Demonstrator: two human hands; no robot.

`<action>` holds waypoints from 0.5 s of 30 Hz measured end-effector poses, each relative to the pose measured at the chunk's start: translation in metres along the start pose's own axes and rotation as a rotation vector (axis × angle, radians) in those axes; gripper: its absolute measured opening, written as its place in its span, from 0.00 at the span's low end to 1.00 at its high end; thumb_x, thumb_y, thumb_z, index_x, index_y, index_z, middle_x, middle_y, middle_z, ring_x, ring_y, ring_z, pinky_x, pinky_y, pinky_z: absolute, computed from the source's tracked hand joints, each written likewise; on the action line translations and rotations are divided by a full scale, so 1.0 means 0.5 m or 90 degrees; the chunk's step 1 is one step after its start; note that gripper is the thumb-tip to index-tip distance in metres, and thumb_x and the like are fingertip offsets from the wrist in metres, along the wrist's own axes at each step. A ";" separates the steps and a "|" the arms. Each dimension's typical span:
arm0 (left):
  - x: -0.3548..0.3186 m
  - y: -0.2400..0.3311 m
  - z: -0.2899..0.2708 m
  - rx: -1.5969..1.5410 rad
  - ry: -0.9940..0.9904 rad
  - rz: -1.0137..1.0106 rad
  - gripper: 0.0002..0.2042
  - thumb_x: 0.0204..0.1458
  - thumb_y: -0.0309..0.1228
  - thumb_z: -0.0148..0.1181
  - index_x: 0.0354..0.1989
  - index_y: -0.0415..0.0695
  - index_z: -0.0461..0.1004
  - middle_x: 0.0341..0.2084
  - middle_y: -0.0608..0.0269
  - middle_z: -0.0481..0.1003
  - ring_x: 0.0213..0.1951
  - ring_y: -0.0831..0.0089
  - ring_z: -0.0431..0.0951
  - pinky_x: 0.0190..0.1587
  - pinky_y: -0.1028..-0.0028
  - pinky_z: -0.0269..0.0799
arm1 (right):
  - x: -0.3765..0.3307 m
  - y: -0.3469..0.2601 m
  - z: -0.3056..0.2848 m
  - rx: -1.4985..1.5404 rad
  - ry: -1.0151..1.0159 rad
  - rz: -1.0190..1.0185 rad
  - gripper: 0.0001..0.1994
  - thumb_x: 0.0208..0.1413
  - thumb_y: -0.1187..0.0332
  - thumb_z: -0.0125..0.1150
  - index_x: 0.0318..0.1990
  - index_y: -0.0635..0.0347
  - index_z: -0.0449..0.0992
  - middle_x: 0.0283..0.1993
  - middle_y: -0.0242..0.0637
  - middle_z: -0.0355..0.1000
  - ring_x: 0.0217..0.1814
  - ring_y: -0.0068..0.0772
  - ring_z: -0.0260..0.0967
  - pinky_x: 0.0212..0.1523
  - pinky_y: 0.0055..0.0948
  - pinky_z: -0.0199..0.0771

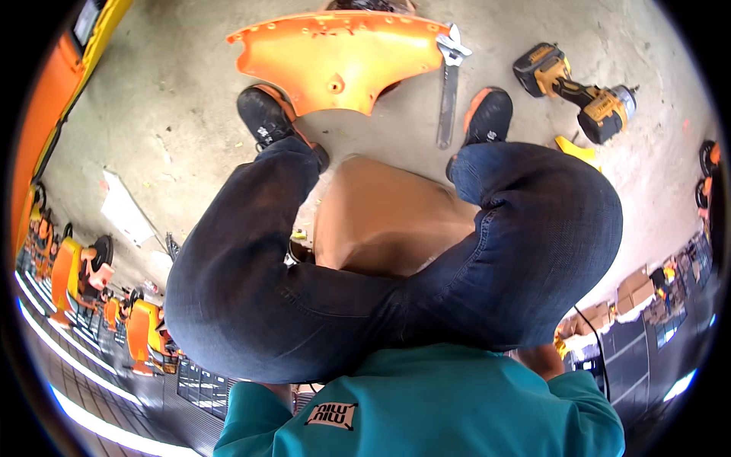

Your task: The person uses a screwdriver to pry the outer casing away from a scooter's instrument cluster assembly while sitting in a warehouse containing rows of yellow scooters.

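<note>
I am looking straight down at my own legs in dark jeans and black shoes, seated over a brown cardboard box. Neither hand shows. Only a bit of my left forearm and my right forearm appear below the thighs, and both hands are hidden behind the legs. An orange plastic panel lies on the concrete floor just beyond my feet. Right of it lies an adjustable wrench. A yellow and black cordless drill lies further right.
A small yellow piece lies by my right knee. A white sheet lies on the floor at the left. Orange machines stand in rows at the left edge. Cardboard boxes are stacked at the right.
</note>
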State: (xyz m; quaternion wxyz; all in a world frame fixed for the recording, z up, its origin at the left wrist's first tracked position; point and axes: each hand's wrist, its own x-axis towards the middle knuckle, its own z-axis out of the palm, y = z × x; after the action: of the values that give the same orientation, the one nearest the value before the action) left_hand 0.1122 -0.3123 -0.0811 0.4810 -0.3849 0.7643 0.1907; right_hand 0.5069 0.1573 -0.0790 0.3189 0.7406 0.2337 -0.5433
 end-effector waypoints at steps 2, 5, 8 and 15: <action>0.021 0.005 0.015 -0.003 -0.025 -0.014 0.21 0.61 0.34 0.56 0.60 0.37 0.69 0.52 0.55 0.76 0.52 0.64 0.76 0.52 0.66 0.73 | -0.011 -0.001 0.016 0.006 0.014 -0.005 0.18 0.65 0.50 0.54 0.49 0.54 0.75 0.26 0.21 0.67 0.22 0.13 0.62 0.21 0.18 0.61; 0.045 -0.019 0.054 -0.019 -0.059 -0.020 0.21 0.61 0.34 0.56 0.60 0.37 0.69 0.52 0.55 0.76 0.51 0.64 0.76 0.51 0.66 0.74 | -0.005 -0.011 0.021 0.006 0.020 -0.027 0.17 0.65 0.51 0.55 0.49 0.54 0.75 0.26 0.21 0.67 0.22 0.13 0.62 0.21 0.18 0.61; 0.039 -0.068 0.096 -0.045 -0.093 -0.021 0.21 0.61 0.35 0.56 0.60 0.37 0.69 0.52 0.55 0.76 0.51 0.64 0.76 0.51 0.66 0.74 | 0.011 -0.012 0.019 -0.014 0.023 -0.051 0.17 0.64 0.52 0.56 0.49 0.54 0.75 0.26 0.21 0.67 0.23 0.13 0.62 0.22 0.18 0.61; 0.049 -0.172 0.175 -0.113 -0.148 0.069 0.22 0.61 0.36 0.56 0.61 0.37 0.68 0.52 0.55 0.76 0.51 0.65 0.76 0.50 0.66 0.74 | 0.095 -0.017 0.023 -0.007 0.006 -0.213 0.15 0.64 0.54 0.57 0.49 0.54 0.75 0.26 0.21 0.66 0.23 0.13 0.61 0.22 0.17 0.61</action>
State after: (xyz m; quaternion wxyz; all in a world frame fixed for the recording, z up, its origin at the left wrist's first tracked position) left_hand 0.2240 -0.3188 -0.1367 0.5195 -0.3595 0.7030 0.3266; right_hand 0.5078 0.1549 -0.1283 0.2268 0.6920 0.3583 -0.5843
